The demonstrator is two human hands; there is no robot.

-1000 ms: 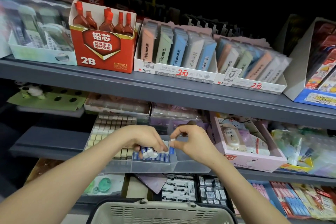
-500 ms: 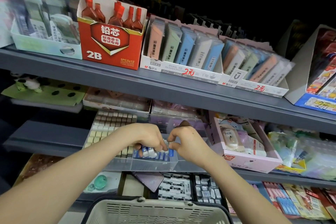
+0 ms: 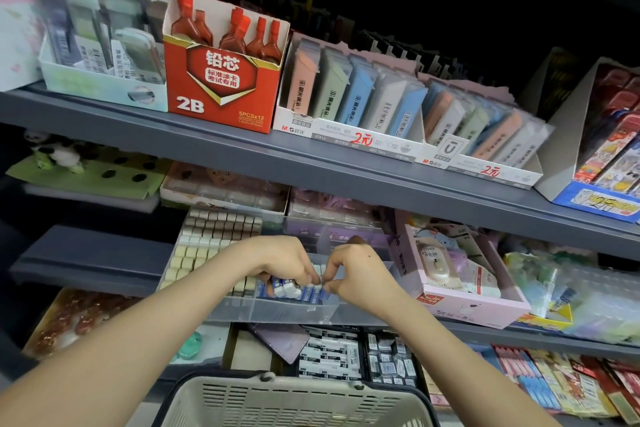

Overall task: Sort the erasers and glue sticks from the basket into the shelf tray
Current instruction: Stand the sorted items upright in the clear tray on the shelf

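Note:
A clear plastic shelf tray (image 3: pixel 277 312) stands on the middle shelf, with rows of beige and brown erasers (image 3: pixel 207 243) at its left and blue-and-white erasers (image 3: pixel 308 293) at its front. My left hand (image 3: pixel 277 263) is closed around a small bunch of blue-and-white erasers (image 3: pixel 285 288) over the tray. My right hand (image 3: pixel 356 274) pinches one blue-and-white eraser (image 3: pixel 323 282) between thumb and forefinger, right beside the left hand. The beige basket (image 3: pixel 294 402) sits at the bottom edge; its contents are hidden.
The grey upper shelf (image 3: pixel 311 163) carries a red 2B lead box (image 3: pixel 221 80) and pastel lead packs (image 3: pixel 353 97). A pink box (image 3: pixel 464 305) stands right of the tray. Black-and-white erasers (image 3: pixel 329 354) fill the shelf below.
The camera has tilted, so the shelves shift right and down. My right hand has closed in on my left hand over the blue erasers; both stay over the tray.

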